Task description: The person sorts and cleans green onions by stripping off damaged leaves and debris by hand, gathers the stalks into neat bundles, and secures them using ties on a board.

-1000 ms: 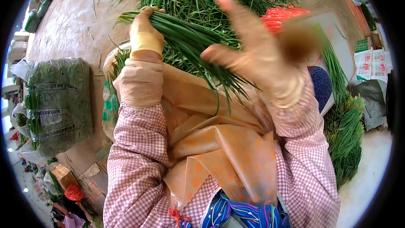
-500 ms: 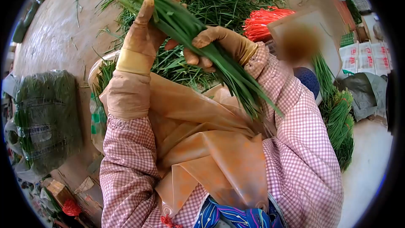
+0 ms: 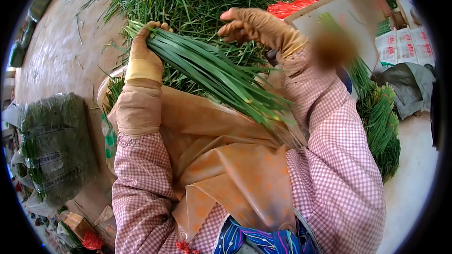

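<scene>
My left hand, in a worn tan glove, is closed round the pale stem end of a bunch of garlic chives. The long green leaves fan out down to the right, over the brownish plastic apron across my lap. My right hand, gloved as well with a bare fingertip showing, is raised above the bunch and apart from it. Its fingers are stretched out and hold nothing. Behind both hands lies a big loose heap of chives on the floor.
Red ties lie by a pale board at the upper right. Tied chive bundles stand to my right. On the left is a plastic-wrapped pack of greens. White printed packages sit at the far right. A round blur hides part of the board.
My right hand has let go of the bunch and moved up and right. My left hand has come lower with the chives, whose leaves now spread wider.
</scene>
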`<action>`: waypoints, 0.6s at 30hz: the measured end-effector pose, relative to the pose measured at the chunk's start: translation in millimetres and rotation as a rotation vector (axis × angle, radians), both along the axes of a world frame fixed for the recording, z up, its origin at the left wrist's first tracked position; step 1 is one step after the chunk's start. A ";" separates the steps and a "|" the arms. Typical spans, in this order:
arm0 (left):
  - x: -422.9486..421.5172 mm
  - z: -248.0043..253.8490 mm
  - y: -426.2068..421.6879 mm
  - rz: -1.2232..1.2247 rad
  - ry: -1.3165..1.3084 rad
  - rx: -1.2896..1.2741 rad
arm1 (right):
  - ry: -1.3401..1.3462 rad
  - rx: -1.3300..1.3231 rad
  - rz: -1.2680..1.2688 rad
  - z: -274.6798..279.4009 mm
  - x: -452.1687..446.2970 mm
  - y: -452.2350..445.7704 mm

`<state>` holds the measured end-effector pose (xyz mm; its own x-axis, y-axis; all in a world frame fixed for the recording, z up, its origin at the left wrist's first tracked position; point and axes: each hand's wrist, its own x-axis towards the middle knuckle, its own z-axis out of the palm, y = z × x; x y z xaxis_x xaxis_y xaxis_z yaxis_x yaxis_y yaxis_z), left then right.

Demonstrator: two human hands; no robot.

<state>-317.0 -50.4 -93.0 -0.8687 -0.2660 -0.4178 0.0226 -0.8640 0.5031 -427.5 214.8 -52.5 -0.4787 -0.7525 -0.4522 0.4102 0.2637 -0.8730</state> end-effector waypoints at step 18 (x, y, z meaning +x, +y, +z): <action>4.6 3.0 4.7 0.310 -0.248 -0.064 | 0.628 0.119 0.174 81.6 106.0 27.0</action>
